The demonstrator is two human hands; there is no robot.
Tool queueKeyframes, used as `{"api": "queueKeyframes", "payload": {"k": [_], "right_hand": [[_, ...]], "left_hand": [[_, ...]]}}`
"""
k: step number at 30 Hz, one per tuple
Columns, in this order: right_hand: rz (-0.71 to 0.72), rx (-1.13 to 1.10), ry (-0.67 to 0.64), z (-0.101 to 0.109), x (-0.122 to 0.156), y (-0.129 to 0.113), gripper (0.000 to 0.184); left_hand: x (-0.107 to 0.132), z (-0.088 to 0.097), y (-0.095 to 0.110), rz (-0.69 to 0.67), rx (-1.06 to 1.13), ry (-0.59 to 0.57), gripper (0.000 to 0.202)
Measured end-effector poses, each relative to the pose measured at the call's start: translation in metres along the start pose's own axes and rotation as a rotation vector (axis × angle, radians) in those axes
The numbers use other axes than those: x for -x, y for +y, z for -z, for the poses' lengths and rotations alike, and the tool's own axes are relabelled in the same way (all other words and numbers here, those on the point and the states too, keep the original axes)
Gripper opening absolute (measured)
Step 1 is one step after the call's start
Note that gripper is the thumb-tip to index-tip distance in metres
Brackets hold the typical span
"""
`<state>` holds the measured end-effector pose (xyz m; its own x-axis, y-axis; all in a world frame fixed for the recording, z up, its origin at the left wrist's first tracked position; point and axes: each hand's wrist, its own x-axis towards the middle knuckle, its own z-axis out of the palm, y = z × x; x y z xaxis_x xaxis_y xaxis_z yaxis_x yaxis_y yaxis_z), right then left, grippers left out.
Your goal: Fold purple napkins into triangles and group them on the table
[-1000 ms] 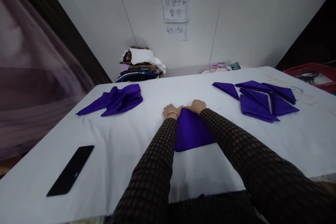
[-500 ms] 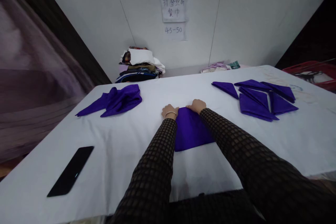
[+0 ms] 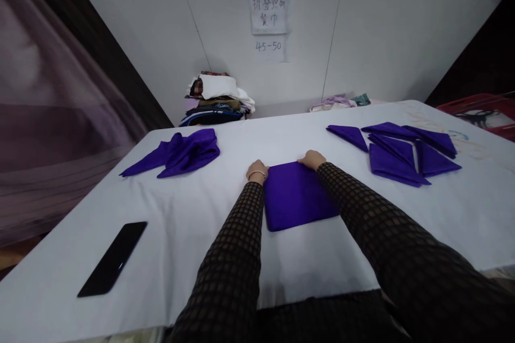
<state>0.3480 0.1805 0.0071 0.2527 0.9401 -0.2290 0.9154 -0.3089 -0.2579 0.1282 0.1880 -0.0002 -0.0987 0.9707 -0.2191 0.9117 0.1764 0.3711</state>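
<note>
A purple cloth napkin (image 3: 298,198), folded into a square, lies flat on the white-covered table (image 3: 209,225) in front of me. At its far left corner, my left hand (image 3: 257,171) is closed with the thumb at the cloth's edge; a bracelet circles that wrist. My right hand (image 3: 312,159) pinches the far edge towards the right corner. My right sleeve hides part of the napkin's right side. Off to the right lie several purple napkins folded into triangles (image 3: 396,155). A crumpled heap of purple cloth (image 3: 187,153) rests on the left.
A black phone-like slab (image 3: 113,258) lies at the near left. Folded clothes (image 3: 219,96) are piled against the wall behind the table, with more fabric (image 3: 336,103) to the right. A red basket (image 3: 475,102) stands beyond the right edge. Paper signs (image 3: 269,13) hang on the wall.
My hands have moved apart along the napkin's far edge, the right one to the right and the left one slightly left. More of the napkin shows between them.
</note>
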Motion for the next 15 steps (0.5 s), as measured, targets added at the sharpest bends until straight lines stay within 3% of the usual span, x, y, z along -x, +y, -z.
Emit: {"api": "queueKeyframes", "payload": {"k": [15], "right_hand": [[-0.024,-0.039,-0.074,0.006,-0.015,0.038,0.044]], "left_hand": [[-0.002,-0.001,-0.014,-0.038,0.047,0.059,0.013]]}}
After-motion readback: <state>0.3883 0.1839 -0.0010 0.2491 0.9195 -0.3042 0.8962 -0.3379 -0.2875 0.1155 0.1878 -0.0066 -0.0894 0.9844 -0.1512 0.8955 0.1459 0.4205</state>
